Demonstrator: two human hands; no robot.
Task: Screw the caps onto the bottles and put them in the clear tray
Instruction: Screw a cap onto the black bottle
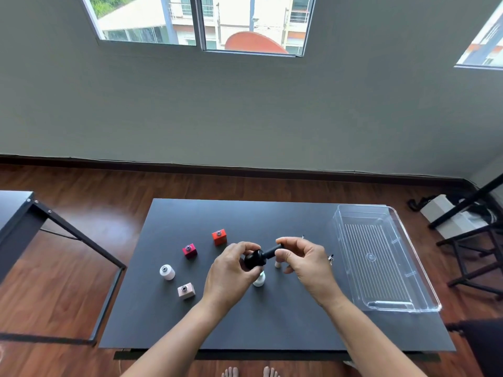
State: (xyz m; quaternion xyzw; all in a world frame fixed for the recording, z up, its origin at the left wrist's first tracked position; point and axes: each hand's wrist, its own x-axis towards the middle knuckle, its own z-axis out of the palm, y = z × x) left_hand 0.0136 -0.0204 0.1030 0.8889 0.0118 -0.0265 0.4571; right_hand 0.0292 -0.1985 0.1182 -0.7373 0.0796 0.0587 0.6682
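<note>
Black bottle [254,259] gripped in left hand [231,270] above table [272,322] centre, black cap [273,251] pinched by right hand [304,261]; four uncapped bottles [189,251] left, clear tray [381,257] at right edge unfilled.

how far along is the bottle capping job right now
Early on. The clear tray holds nothing, so no bottle is finished. In hand: the left hand grips a black bottle while the right hand fits its black cap. Left: the orange bottle, dark red bottle, white bottle and pink bottle stand uncapped.
</note>
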